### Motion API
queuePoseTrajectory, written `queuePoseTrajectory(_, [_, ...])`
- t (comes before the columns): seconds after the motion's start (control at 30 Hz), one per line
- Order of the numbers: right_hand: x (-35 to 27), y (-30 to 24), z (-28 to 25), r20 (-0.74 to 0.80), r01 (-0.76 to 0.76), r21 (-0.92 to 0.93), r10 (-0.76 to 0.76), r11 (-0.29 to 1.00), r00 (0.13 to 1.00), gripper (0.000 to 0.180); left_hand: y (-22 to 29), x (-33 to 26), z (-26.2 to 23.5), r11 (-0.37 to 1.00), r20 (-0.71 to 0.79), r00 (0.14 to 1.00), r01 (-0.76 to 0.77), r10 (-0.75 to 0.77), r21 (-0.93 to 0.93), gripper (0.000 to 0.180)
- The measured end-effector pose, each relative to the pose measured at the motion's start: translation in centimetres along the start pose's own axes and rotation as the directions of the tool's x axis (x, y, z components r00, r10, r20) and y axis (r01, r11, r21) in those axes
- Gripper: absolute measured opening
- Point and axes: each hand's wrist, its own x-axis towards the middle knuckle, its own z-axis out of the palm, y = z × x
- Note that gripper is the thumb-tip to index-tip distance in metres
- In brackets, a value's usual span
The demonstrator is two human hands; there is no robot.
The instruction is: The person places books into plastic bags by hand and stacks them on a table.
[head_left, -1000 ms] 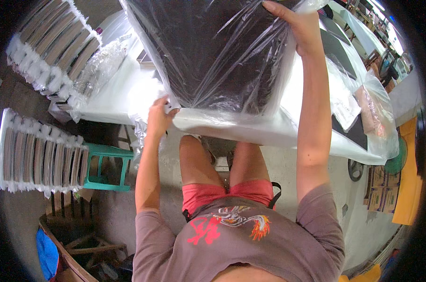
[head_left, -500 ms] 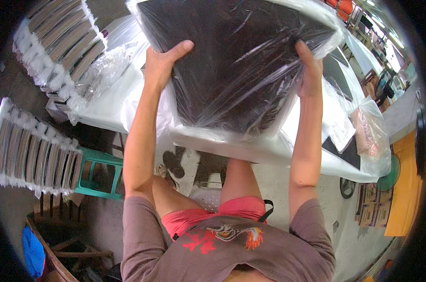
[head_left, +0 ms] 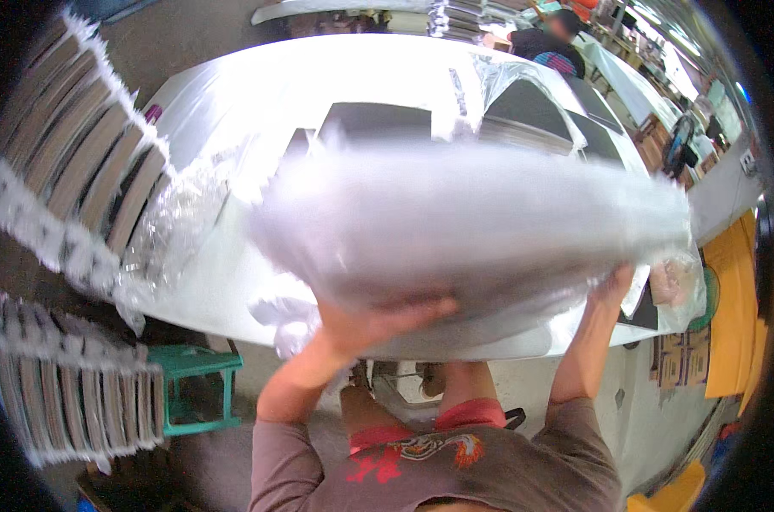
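Observation:
A wide pack in clear plastic wrap (head_left: pixel 481 213) hangs above the white table, tilted and smeared by motion, with its greyish side turned toward me. My left hand (head_left: pixel 374 324) supports its lower left part, the fingers laid along the lower edge. At the lower right corner, my right hand (head_left: pixel 613 286) grips the pack, and some of its fingers are hidden behind the plastic. Beyond the pack, dark flat sheets (head_left: pixel 374 119) lie on the table.
The white table (head_left: pixel 233 77) spans the view. Stacks of plastic-wrapped packs (head_left: pixel 88 119) stand at the left, more wrapped packs (head_left: pixel 80 410) beside a green stool (head_left: pixel 199 363). Loose clear plastic (head_left: pixel 182 226) lies on the table's left. A person (head_left: pixel 549 47) is at the far right.
The pack has swung from showing its black face to showing its pale side, and has shifted right. Both my hands have moved to its lower edge. More of the table shows behind it.

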Motion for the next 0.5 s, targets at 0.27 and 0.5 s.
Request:
queuePoseTrajectory(0.27, [-1.6,-0.8,2.6,-0.034,-0.135,-0.019,0.135,0.991,0.990,0.075,-1.0,2.1,-0.7,0.962,0.031,0.973,-0.229,0.227,0.146,0.038])
queuePoseTrajectory(0.5, [-3.7,-1.2,3.3,-0.086,-0.169,0.011,0.169,0.986,0.982,0.083,-10.9,-2.1,3.5,0.956,-0.041,0.966,-0.247,0.256,0.159,0.039])
